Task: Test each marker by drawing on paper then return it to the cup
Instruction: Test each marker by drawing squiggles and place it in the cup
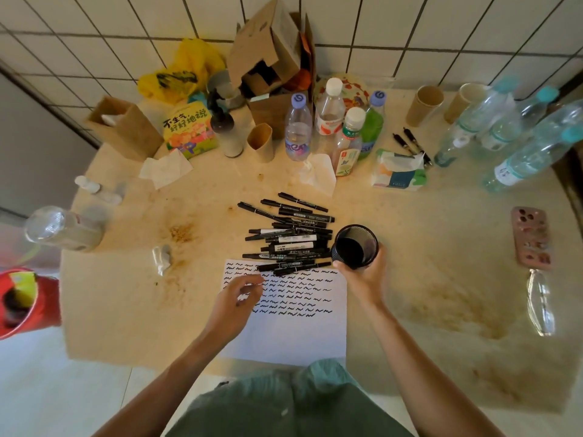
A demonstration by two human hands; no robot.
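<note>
Premises appear domestic, likely a lived-in home corner: white tiled wall (410, 33), stained surface (441, 247) crowded with drink bottles (298, 130), tissue pack (398, 171), cardboard boxes (271, 48), children's book (189, 130) and blister pack (532, 236).

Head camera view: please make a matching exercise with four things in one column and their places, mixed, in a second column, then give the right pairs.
Things:
1. black mesh cup
2. pile of markers
3. sheet of paper
4. left hand

Places:
A. flat on the table, with rows of black squiggles
B. above the left part of the paper, holding nothing
C. gripped by the right hand, right of the markers
D. loose on the table beyond the paper's far edge

Pairs: 1-C, 2-D, 3-A, 4-B
</note>
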